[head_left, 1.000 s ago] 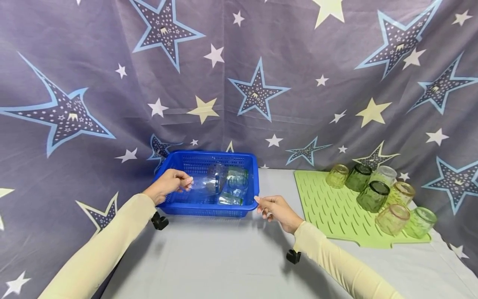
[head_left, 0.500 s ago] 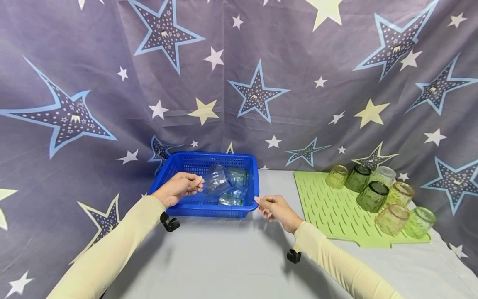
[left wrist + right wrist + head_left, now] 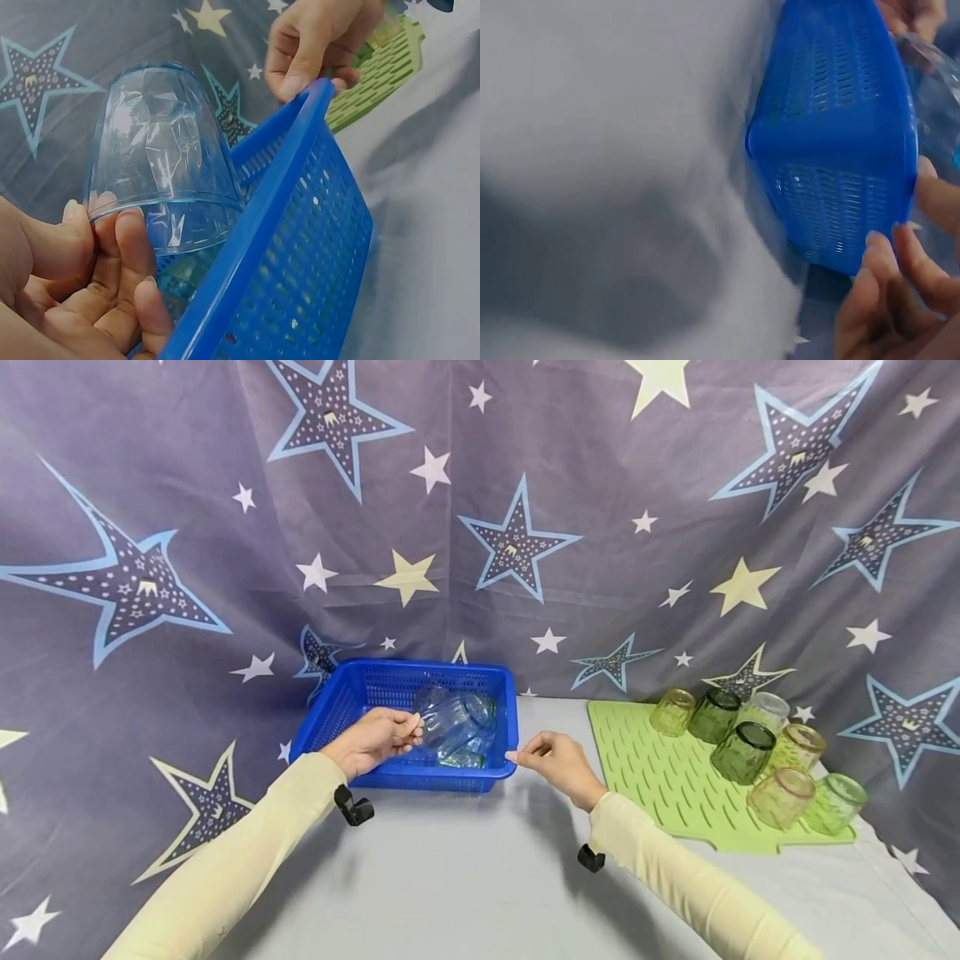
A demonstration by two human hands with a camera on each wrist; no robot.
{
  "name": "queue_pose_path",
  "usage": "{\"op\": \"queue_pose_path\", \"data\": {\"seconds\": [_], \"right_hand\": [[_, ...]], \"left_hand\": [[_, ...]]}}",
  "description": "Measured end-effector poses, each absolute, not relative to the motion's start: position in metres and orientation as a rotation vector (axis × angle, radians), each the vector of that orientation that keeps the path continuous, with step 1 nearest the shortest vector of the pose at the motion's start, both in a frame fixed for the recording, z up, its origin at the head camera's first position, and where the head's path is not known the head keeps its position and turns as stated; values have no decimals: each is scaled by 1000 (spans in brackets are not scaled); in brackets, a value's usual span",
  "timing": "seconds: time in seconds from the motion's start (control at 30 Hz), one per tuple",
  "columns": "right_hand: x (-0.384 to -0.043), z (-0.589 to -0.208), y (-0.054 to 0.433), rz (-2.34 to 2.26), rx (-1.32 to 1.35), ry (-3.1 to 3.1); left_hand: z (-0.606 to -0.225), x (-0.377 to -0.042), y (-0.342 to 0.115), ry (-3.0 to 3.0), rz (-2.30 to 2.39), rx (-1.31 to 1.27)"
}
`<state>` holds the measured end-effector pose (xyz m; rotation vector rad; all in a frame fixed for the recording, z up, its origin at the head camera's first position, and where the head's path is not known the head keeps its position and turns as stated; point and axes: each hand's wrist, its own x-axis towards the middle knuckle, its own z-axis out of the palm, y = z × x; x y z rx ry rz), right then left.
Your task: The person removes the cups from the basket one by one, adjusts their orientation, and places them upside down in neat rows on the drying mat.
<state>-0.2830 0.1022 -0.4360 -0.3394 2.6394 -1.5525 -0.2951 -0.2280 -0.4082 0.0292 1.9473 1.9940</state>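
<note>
A clear, faceted drinking glass is tilted inside the top of the blue perforated basket, its base toward the right. My left hand pinches it at the rim between thumb and fingers. The left wrist view shows the glass with its rim toward the fingers. Under it, partly hidden, lie more glasses, one greenish. My right hand pinches the basket's front right corner. In the right wrist view its thumb and fingertips meet the basket at that corner.
To the right lies a light green ridged mat. Several tinted glasses stand upside down on its right part, among them a dark green glass and a pinkish glass. A star-patterned curtain hangs behind the grey tabletop.
My left hand has moved to the right with the clear glass, which now lies over the other glasses. The right hand has stayed at the basket's corner.
</note>
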Motion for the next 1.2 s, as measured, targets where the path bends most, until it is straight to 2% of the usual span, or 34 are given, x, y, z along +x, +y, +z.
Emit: {"op": "queue_pose_path", "data": {"seconds": [0.13,0.3,0.67,1.2], "right_hand": [[-284,-429,98,-1449,-496,2824],[-285,-411,92,-1494,-690,2731],[-290,-387,98,-1465,-741,2677],[-308,-358,132,-1087,-1164,2772]], "left_hand": [[-406,-293,-219,1921,2004,71],[-405,-294,-204,1910,2002,124],[-405,-291,-185,1890,1973,162],[-400,-292,-163,2093,1767,295]]}}
